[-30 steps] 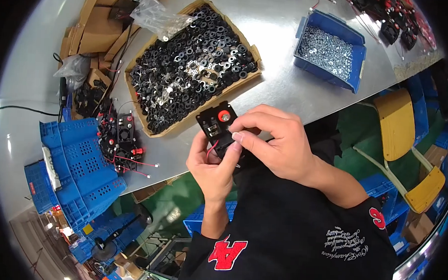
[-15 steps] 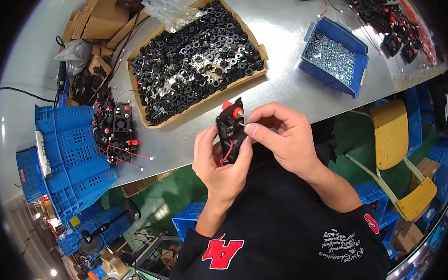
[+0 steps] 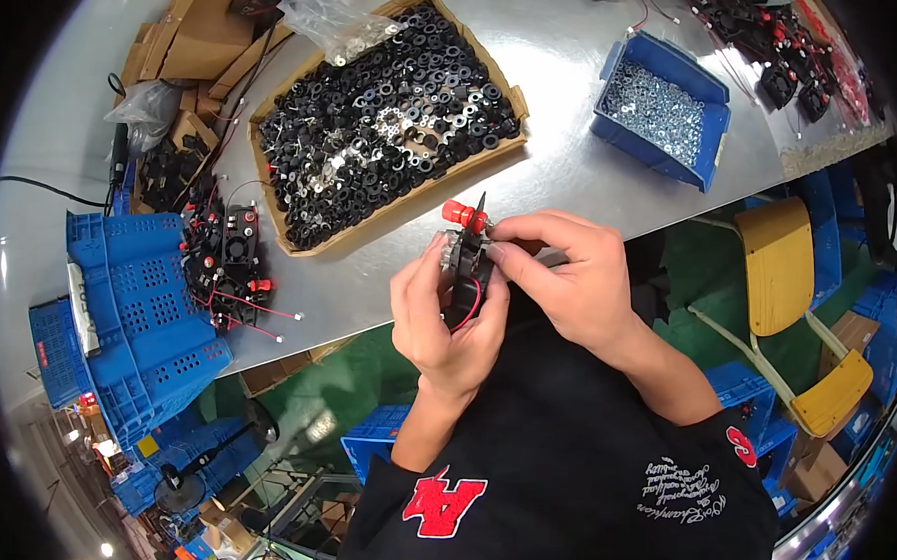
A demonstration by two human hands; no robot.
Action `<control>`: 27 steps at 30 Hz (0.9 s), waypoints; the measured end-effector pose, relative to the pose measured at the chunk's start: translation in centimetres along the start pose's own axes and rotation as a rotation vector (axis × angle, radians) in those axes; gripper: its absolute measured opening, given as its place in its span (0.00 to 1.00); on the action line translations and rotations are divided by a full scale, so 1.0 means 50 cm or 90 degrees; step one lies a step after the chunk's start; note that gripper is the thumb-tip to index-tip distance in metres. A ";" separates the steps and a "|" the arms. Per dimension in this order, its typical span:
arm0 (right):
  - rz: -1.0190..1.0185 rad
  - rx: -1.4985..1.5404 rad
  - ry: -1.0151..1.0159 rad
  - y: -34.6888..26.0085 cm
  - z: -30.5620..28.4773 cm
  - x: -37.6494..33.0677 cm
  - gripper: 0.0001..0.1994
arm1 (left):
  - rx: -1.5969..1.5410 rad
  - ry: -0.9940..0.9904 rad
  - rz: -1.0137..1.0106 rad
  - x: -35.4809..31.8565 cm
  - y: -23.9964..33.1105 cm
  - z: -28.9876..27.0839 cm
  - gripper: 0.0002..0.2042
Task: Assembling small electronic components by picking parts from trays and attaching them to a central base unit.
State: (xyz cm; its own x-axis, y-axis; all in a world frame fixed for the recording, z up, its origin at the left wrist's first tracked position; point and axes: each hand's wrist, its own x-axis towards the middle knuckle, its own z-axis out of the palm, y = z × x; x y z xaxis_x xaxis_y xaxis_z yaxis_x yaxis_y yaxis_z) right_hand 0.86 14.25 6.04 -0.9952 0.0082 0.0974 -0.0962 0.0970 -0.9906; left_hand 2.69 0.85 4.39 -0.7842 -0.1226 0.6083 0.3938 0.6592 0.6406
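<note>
Near the table's front edge, my left hand [image 3: 447,325] is closed around a small black panel assembly [image 3: 466,266] with a red terminal post [image 3: 461,213] and a red wire loop. The panel is held tilted, nearly edge-on. My right hand [image 3: 574,270] is closed in a pinch at the panel's right side, just below the red post. What sits between its thumb and forefinger is too small and covered to make out. Beyond my hands stands a shallow cardboard tray [image 3: 520,131] full of black rings, knobs and silver washers.
At the back right stands a blue bin [image 3: 711,151] of small metal nuts. Similar black assemblies [image 3: 231,256] with wires lie by a blue crate [image 3: 157,297] on the left, and more [image 3: 779,54] at the far right. A yellow chair [image 3: 777,264] stands beyond the table's right side.
My left hand has turned the panel from partly face-on to nearly edge-on, so the red post now points left. My right fingers stay pinched at its side. The whole view has shifted slightly.
</note>
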 end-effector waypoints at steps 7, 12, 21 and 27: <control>-0.221 -0.238 -0.014 0.027 -0.003 -0.003 0.05 | 0.013 -0.002 0.013 0.001 -0.001 0.002 0.26; -0.172 -0.149 0.029 0.016 0.009 -0.015 0.12 | -0.039 -0.012 -0.036 -0.005 -0.008 0.001 0.26; -0.194 -0.215 -0.016 0.015 0.014 -0.019 0.12 | -0.056 0.000 -0.043 -0.012 -0.024 0.003 0.28; -0.217 -0.241 -0.004 0.018 0.016 -0.021 0.12 | -0.035 -0.014 -0.039 -0.011 -0.018 -0.005 0.27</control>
State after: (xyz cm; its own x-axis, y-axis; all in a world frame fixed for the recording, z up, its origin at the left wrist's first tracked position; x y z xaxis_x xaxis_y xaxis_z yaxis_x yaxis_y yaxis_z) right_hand 1.82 13.54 4.96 -0.9088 -0.0920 0.4071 -0.4030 0.4470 -0.7986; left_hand 2.90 0.15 3.57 -0.8180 -0.1453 0.5566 0.3692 0.6094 0.7017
